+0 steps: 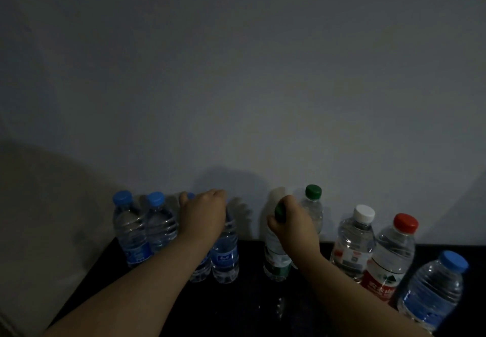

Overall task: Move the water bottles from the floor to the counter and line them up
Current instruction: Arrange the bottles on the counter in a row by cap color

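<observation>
Several clear water bottles stand in a row on a dark counter [249, 307] against a pale wall. My left hand [203, 214] lies over the tops of two blue-labelled bottles [224, 257], covering their caps; a bit of blue cap shows by its fingers. My right hand [292, 221] grips the green cap and neck of a green-labelled bottle [274, 260]. Two blue-capped bottles [131, 231] stand at the far left. Behind my right hand stands a second green-capped bottle [313, 205].
To the right stand a white-capped bottle [353, 242], a red-capped bottle with a red label [389, 260] and a blue-capped bottle [434, 289] nearest me. A pale surface [52, 218] borders the counter at left. The room is dim.
</observation>
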{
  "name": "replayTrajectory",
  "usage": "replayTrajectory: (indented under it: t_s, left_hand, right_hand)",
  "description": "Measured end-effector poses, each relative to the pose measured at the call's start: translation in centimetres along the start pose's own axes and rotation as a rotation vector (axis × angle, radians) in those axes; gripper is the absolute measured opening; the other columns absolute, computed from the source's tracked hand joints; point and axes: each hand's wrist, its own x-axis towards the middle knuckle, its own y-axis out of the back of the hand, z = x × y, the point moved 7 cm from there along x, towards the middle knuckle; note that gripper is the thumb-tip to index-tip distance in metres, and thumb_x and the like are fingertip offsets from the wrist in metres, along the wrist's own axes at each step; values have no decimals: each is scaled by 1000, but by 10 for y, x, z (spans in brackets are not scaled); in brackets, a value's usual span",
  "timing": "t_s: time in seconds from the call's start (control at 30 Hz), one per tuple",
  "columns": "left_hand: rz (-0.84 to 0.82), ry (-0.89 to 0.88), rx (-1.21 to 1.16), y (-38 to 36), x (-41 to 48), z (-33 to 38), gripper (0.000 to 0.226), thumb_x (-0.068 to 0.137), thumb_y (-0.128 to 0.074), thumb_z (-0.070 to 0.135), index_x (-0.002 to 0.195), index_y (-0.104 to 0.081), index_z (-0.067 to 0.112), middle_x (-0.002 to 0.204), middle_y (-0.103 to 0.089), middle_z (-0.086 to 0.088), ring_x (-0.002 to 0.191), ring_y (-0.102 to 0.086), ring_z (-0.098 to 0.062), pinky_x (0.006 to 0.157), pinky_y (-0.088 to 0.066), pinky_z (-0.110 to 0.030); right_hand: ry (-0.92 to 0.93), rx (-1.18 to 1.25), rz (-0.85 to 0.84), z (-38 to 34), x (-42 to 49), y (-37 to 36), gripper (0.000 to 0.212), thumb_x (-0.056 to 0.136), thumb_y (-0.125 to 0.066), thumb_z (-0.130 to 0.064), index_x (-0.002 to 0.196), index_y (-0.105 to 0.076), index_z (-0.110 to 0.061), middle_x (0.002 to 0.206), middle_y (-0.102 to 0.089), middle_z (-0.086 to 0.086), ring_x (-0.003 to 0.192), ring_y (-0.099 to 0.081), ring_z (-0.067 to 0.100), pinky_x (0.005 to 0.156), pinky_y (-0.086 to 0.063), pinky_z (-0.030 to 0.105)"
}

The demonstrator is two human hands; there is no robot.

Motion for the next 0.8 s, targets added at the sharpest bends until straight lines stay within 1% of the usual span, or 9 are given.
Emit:
replayTrajectory:
  t_s: [0.1,0.2,0.27,0.37,0.47,0.53,0.63,0.7,0.8]
  left_hand:
    - [-44,-3,-43,1,-2,0,18,97,-40,15,105,-56,20,110,-62,3,103,-58,-20,105,-33,-39]
    - [-83,-22,-22,1,-3,1,19,95,-40,13,106,-54,18,110,-62,2,102,-58,-21,105,-35,-42]
    - [-106,-29,0,1,-3,3,19,94,-39,11,105,-54,16,108,-62,0,98,-59,-22,102,-37,-42]
    - [-118,-48,21,2,-4,5,18,93,-40,9,103,-53,15,108,-61,-2,95,-61,-25,99,-39,-43]
    - [-135,-75,12,3,-4,5,18,92,-41,8,103,-53,14,110,-61,-3,95,-61,-26,96,-43,-44]
    - [-162,-114,2,5,-4,5,18,90,-42,6,102,-53,13,111,-60,-4,97,-61,-27,93,-45,-43]
    - [-193,-155,-50,9,-2,3,20,89,-43,4,102,-54,14,111,-60,-6,99,-59,-28,86,-45,-39]
    - [-222,-160,-104,10,-2,1,21,88,-43,0,95,-53,17,109,-60,-7,97,-59,-29,81,-44,-36]
    - [-247,-179,-149,9,-2,2,22,85,-44,-3,86,-42,19,110,-60,-8,98,-58,-27,87,-43,-38]
  right_hand:
    - [-40,29,-11,2,-2,-4,24,88,-62,-22,90,-42,-11,84,-53,7,80,-54,23,64,-32,26]
    - [-102,53,-35,2,2,-2,29,89,-63,-24,105,-48,-5,97,-62,15,91,-59,30,68,-35,28]
    - [-133,60,-51,3,2,-1,34,89,-63,-25,110,-48,-3,103,-62,16,90,-57,29,69,-36,29]
    - [-170,55,-54,3,-2,-2,35,87,-65,-28,103,-47,-3,97,-59,13,87,-55,26,68,-36,29]
    - [-204,104,-32,4,-3,-1,34,85,-68,-26,94,-40,-9,88,-51,7,87,-55,27,69,-37,31]
    - [-236,170,-6,5,-3,0,37,84,-70,-22,96,-38,-9,89,-49,6,85,-52,24,71,-39,32]
    - [-227,172,9,1,-2,1,37,83,-71,-20,103,-43,-4,90,-49,5,83,-49,20,71,-39,31]
    - [-206,168,-7,-3,1,-2,36,82,-72,-21,98,-43,-7,90,-51,5,83,-49,20,71,-40,31]
    - [-173,157,-46,-10,5,-10,36,81,-73,-22,93,-42,-9,89,-54,6,82,-51,21,70,-40,31]
